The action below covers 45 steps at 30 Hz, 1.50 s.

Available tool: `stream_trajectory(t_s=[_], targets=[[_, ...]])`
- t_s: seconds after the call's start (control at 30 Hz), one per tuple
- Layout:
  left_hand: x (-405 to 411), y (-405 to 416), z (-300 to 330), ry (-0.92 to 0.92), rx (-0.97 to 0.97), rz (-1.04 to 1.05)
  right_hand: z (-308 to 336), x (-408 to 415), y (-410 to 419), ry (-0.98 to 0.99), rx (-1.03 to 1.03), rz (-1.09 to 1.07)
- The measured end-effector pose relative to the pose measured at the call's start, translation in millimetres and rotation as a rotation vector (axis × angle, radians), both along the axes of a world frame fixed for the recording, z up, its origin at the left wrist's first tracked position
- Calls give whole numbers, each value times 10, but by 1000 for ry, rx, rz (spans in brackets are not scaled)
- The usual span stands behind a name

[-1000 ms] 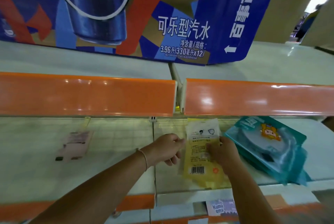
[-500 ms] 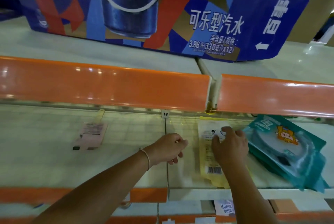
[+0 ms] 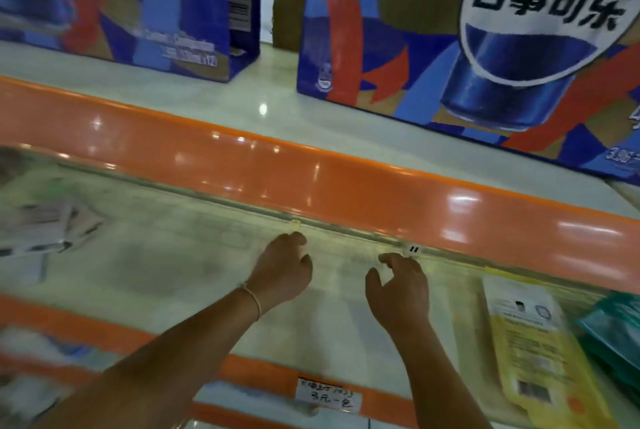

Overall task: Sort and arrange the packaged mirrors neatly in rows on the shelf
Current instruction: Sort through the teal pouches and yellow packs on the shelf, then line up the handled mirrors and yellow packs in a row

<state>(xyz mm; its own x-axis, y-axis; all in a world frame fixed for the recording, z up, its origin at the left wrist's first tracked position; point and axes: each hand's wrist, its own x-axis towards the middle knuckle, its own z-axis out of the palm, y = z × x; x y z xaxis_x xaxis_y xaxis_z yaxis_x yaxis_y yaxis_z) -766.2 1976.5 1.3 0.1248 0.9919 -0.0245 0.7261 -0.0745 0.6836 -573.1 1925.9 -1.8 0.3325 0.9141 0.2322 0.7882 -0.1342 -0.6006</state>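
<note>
Both hands are off the yellow packet [image 3: 540, 352] now; half a second ago the right one was lying on it, and the view is swinging left along the shelf [image 3: 166, 265], so that packet is now sitting toward the shelf's right end instead of mid-frame.

Going left to right:
- Grey-and-white packets [image 3: 45, 231] are lying loose at the shelf's left end, near the back, too blurred to say whether they're mirrors or how many.
- Left hand [image 3: 282, 272] is hovering over bare shelf near the back edge, fingers curled in, holding nothing that I can see.
- Right hand [image 3: 400, 286] is just beside it, fingers loosely spread and bent, also empty. A small white clip [image 3: 414, 249] on the back rail is sitting right at its fingertips; contact, can't tell.
- Yellow packet is lying flat, long axis running back to front, barcode end toward the front edge.
- Teal packets [image 3: 613, 338] are stacked at the far right edge, overlapping the yellow one's side, mostly cut off.

Key relation: sorted stock is lying to the right of both hands, the loose grey packets well off to the left. Left hand is nearer those. My read: they're the next pick, reached leftward across the open stretch of shelf.
</note>
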Motion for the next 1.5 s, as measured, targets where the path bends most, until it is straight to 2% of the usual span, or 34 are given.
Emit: stream_trajectory(t_s=[0.1,0.23,0.37,0.47,0.7,0.83,1.07,1.3,1.43,1.5], targets=[[-385,92,-23,-75,-46,80,-23,-396,103,28,-57,38],[-801,180,-69,-343,-239,143,-73,-835,271,74,-165,63],[-1015,206,-133,-615,-451,197,-138,-1132,392,218,-275,-8],[-1048,211,-201,-739,-540,196,-183,-1261,427,320,-326,-52],[-973,258,-228,-842,-611,228,-204,-1299,510,413,-381,-160],[-946,275,-168,-851,-654,298,-204,-1207,580,556,-416,-156],[-1001,137,-64,-738,-688,305,-281,-1146,594,702,-474,34],[-1508,-22,-78,-350,-423,289,-258,-1507,647,889,-510,236],[-1901,-32,-67,-113,-247,336,-210,-1903,718,899,-517,327],[-2134,-34,-72,-61,-182,385,-178,-2149,739,882,-525,398]])
